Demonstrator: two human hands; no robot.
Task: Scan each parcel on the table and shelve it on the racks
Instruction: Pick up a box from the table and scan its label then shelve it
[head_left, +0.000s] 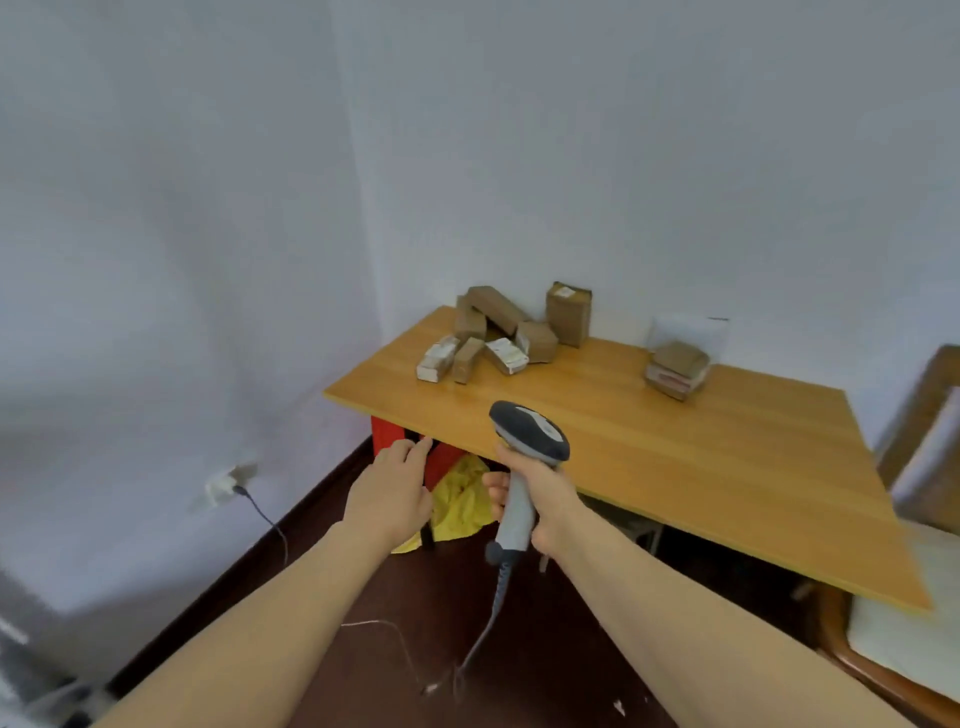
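— Parcels (493, 332): position?
— Loose heap, brown wrap and white labels, on the table (675, 467) at its far left corner, close to the wall. One brown parcel (569, 314) stands upright just right of the heap. Small stack (678, 371) sits well apart, along the table's far edge toward its right end.
— Hands?
— Right hand (543, 501) clenched round the handle of the grey scanner (527, 434), scanner head above the table's near edge. Cord (491, 618) hangs from the handle to the floor. Left hand (392, 493) empty, fingers loosely extended, at the table's near left corner, below the top.
— Under the table?
— Red box (388, 435) beneath the left corner, crumpled yellow material (460, 501) beside it. Chair (914, 441) off the table's right end.
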